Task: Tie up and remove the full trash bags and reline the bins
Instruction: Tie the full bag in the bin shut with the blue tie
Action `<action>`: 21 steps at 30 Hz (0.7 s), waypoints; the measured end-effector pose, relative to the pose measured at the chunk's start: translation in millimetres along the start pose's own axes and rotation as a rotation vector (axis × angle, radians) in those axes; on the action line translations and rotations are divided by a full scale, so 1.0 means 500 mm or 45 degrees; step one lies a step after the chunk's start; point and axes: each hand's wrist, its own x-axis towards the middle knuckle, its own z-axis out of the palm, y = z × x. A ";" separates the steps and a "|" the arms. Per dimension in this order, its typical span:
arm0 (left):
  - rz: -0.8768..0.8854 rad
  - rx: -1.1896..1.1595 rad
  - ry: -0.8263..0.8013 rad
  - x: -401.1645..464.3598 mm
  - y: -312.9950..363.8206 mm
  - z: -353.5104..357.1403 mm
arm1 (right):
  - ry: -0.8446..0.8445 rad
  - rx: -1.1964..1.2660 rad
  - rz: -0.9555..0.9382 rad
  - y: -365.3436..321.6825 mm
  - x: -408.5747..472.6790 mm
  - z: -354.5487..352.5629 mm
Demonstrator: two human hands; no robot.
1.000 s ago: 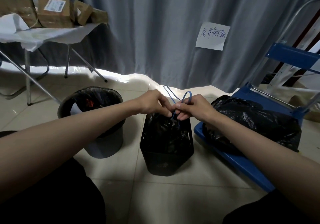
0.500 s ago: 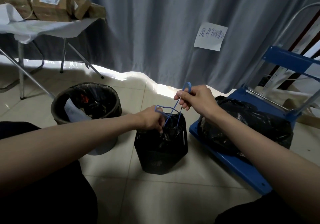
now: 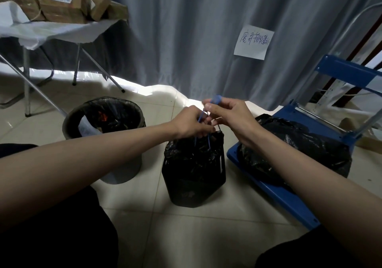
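I see both hands meeting above the small black bin (image 3: 193, 182) in the middle of the tiled floor (image 3: 186, 236). The left hand (image 3: 191, 124) has its fingers curled round the blue drawstring (image 3: 208, 141) just above the bag's mouth. The right hand (image 3: 229, 113) sits slightly higher and pinches a loop of the same string, whose blue end pokes up past its knuckles. Two thin blue strands run down from the hands into the gathered neck of the bag (image 3: 192, 152).

That bag is glossy black plastic, crumpled and bunched at the top, and it sits inside the bin with its puckered rim spilling just over the edge. The bin is dark with faceted sides and a slot in its right wall.

To the left stands a round grey bin (image 3: 124, 170), also lined in black, holding a pale paper scrap and something orange-red. To the right, another black bag (image 3: 310, 145), full and wrinkled, lies on a blue cart (image 3: 275, 195) with a metal handle.

Behind hangs a grey curtain (image 3: 186, 29) with a handwritten paper note (image 3: 253, 42) stuck to it. At upper left a folding desk (image 3: 51, 32) under a white sheet carries brown cardboard parcels (image 3: 62, 5). Dark clothing fills the bottom corners of the view.
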 end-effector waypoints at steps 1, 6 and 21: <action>0.001 0.005 0.012 0.001 0.003 -0.005 | 0.039 -0.030 -0.003 -0.001 0.000 0.000; -0.066 -0.106 0.019 0.010 0.030 -0.043 | 0.210 -0.100 0.168 0.000 0.002 -0.008; -0.033 -0.236 0.093 0.015 0.080 -0.089 | -0.264 -0.056 0.191 0.029 -0.033 0.029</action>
